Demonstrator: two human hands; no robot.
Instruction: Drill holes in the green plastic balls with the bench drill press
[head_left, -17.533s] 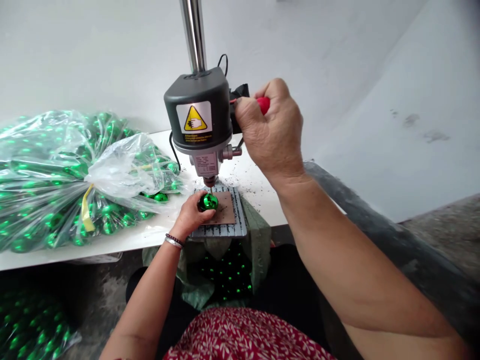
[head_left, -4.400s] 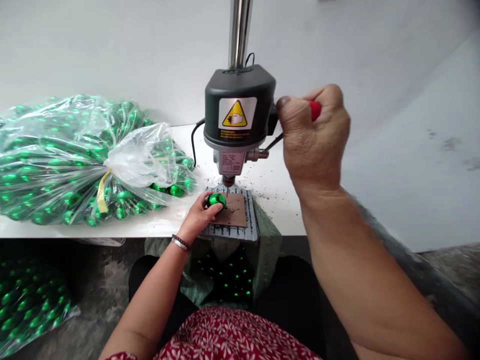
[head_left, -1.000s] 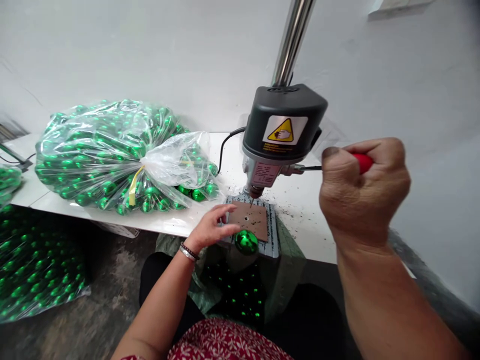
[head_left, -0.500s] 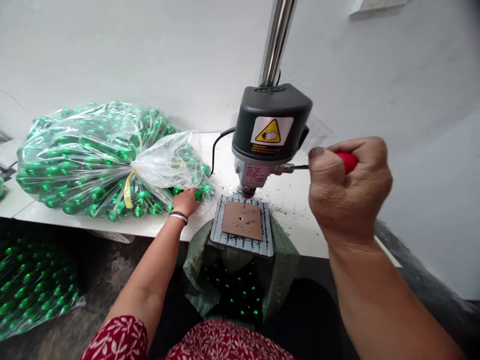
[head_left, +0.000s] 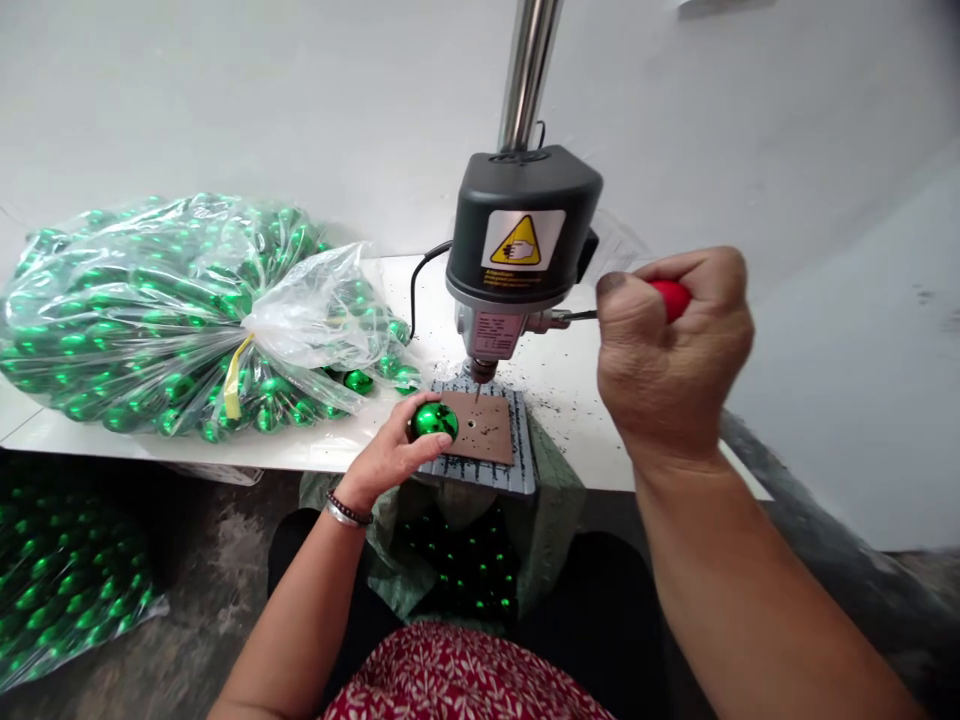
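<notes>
Green ball sits at the 9 o'clock edge of the brown pad, clamped in your left hand. It looks light, thin, glossy, probably slippery; pinch its sides gently. At 3 o'clock, your right hand is closed around the red lever knob.

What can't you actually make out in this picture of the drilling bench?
- Head view: the red handle is mostly hidden inside the right hand.
- The print on the drill press labels is too small to read.
- The green ball hides its underside; the left hand covers part.
</notes>
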